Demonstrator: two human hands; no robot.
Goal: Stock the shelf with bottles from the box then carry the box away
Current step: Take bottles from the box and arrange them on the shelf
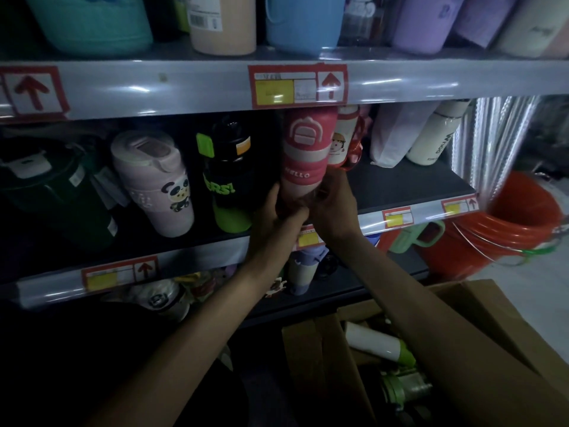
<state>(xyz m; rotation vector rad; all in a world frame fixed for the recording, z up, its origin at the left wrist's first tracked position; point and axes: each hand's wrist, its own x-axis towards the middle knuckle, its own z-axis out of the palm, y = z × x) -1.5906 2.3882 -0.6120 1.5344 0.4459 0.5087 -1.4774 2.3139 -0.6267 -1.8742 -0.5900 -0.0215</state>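
A pink bottle (303, 152) marked HELLO stands tilted at the front of the middle shelf (409, 183). My left hand (274, 212) and my right hand (332, 208) both grip its lower end, fingers curled round it. To its left stand a black and green bottle (229, 177) and a pale pink panda bottle (154, 180). An open cardboard box (323, 359) sits at the lower right. Inside it lie a white bottle with a green cap (377, 342) and a green-lidded bottle (403, 386).
A white bottle (434, 137) and a wrapped item (389, 134) stand at the shelf's right, with bare shelf in front. Large coloured containers fill the upper shelf. Stacked red buckets (505, 223) stand right of the shelves. More bottles sit on the lower shelf.
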